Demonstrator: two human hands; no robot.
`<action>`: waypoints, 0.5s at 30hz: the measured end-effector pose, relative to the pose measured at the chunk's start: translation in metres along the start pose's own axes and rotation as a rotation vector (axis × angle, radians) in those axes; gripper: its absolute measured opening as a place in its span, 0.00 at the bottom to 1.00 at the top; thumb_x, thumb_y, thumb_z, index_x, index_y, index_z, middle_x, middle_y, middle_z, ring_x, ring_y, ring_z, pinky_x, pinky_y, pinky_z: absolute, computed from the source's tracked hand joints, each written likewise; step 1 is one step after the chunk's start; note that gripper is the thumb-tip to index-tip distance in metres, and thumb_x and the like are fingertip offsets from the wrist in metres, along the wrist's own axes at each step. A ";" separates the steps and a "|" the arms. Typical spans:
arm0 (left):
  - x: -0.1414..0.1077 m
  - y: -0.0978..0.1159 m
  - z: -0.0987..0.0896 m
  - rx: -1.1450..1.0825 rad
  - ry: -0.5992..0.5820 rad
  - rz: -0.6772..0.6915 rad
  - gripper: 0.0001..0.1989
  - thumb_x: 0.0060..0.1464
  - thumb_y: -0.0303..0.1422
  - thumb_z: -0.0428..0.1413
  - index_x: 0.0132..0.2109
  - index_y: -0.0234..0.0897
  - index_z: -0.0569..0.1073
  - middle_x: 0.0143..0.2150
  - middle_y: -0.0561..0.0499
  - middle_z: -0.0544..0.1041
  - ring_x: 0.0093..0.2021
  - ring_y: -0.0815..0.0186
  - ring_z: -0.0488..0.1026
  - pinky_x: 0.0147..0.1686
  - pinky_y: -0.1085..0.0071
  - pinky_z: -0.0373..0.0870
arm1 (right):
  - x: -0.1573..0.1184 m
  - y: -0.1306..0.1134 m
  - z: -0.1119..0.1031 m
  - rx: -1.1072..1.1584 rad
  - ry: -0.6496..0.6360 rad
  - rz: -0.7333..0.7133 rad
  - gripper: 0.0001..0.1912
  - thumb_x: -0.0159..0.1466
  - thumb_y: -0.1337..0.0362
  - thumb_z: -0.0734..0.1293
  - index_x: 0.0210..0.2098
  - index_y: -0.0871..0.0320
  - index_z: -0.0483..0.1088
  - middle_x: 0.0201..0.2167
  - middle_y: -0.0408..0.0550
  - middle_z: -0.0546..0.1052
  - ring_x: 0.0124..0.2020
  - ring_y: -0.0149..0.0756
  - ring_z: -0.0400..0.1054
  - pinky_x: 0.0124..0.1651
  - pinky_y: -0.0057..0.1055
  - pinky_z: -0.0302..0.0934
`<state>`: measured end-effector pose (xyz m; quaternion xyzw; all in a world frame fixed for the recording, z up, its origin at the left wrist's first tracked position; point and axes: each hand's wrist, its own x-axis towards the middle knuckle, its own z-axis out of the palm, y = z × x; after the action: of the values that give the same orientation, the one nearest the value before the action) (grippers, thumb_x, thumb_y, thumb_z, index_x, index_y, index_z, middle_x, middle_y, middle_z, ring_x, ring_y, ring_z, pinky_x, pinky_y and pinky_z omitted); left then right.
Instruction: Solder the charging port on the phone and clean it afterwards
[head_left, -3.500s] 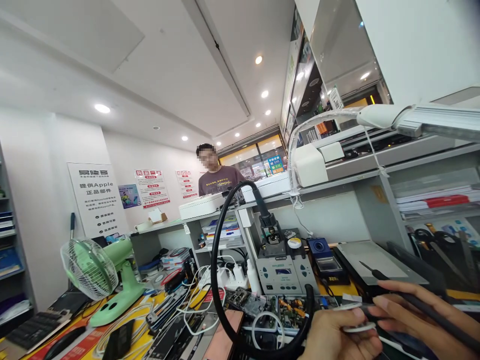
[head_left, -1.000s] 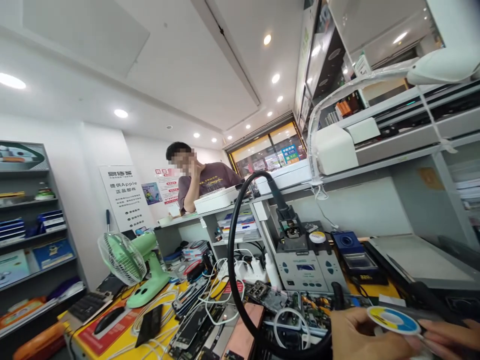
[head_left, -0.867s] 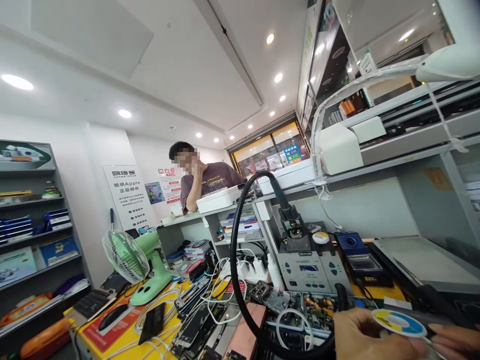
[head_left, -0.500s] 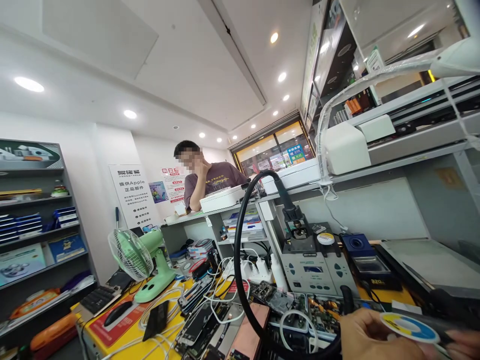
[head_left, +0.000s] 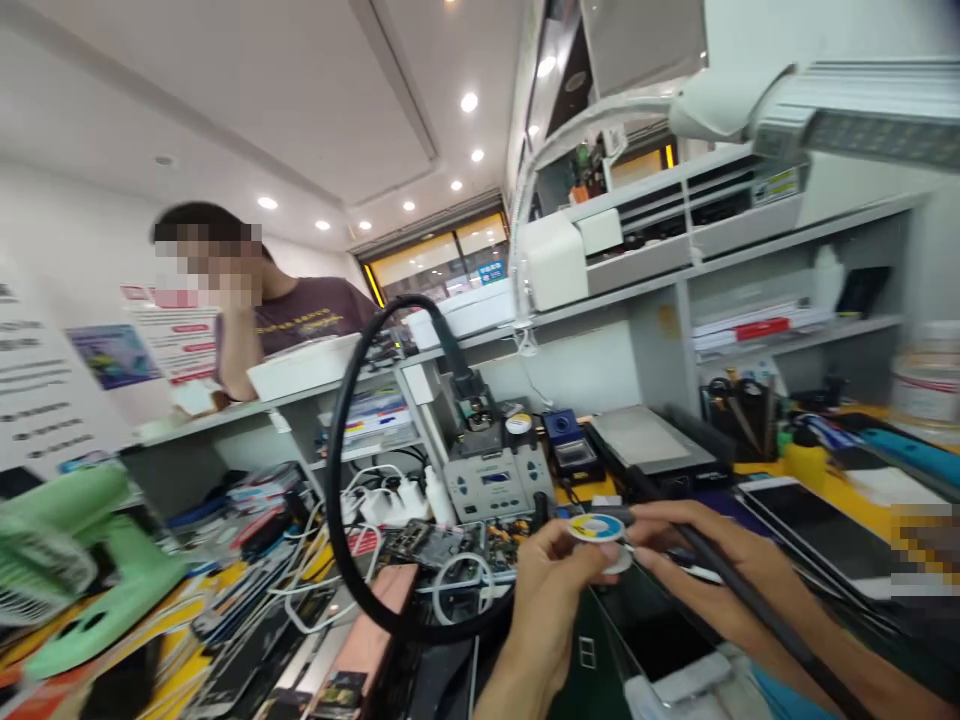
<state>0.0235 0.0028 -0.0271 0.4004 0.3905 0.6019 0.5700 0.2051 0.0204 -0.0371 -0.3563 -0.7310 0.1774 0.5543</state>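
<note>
In the head view my left hand (head_left: 541, 600) is closed on a small round spool (head_left: 596, 527) with a yellow, blue and white label, pinched between thumb and fingers. Close beside the spool, my right hand (head_left: 720, 575) holds a long dark handle (head_left: 757, 605) with a black cable or sleeve running back to the lower right. Its fingertips are at the spool's right side; the tip of the handle is too blurred to make out. Below both hands lies a dark phone screen (head_left: 651, 622).
A grey soldering station (head_left: 495, 485) stands behind a looped black hose (head_left: 337, 480). Phone parts and white cables cover the left bench, near a green fan (head_left: 105, 590). A person (head_left: 292, 310) leans on the counter. A white tablet (head_left: 817, 530) lies right.
The view has swung right and down, so both hands now show more fully, nearer the middle. The person, fan and station have shifted left in the picture. The spool remains in my left hand.
</note>
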 end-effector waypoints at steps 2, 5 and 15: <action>-0.001 0.000 -0.001 0.016 -0.018 -0.008 0.20 0.37 0.36 0.75 0.38 0.30 0.84 0.36 0.44 0.83 0.35 0.63 0.77 0.34 0.72 0.75 | -0.004 0.001 -0.002 -0.007 -0.064 0.016 0.13 0.67 0.61 0.68 0.51 0.45 0.71 0.40 0.41 0.83 0.40 0.35 0.80 0.44 0.28 0.76; -0.004 0.001 0.000 0.035 -0.028 -0.007 0.19 0.39 0.36 0.74 0.39 0.31 0.84 0.37 0.43 0.83 0.38 0.62 0.77 0.35 0.72 0.74 | -0.006 0.004 -0.001 0.016 -0.099 0.006 0.14 0.69 0.62 0.67 0.53 0.44 0.68 0.42 0.40 0.82 0.42 0.33 0.79 0.46 0.28 0.75; -0.008 0.004 0.003 0.060 -0.035 -0.001 0.18 0.40 0.37 0.74 0.39 0.31 0.84 0.37 0.44 0.83 0.39 0.62 0.75 0.36 0.71 0.74 | -0.005 -0.004 0.000 0.047 -0.110 -0.026 0.15 0.68 0.66 0.67 0.52 0.44 0.67 0.41 0.39 0.80 0.42 0.30 0.78 0.46 0.25 0.72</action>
<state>0.0247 -0.0056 -0.0223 0.4278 0.3986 0.5823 0.5649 0.2041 0.0145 -0.0377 -0.3233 -0.7605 0.2067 0.5237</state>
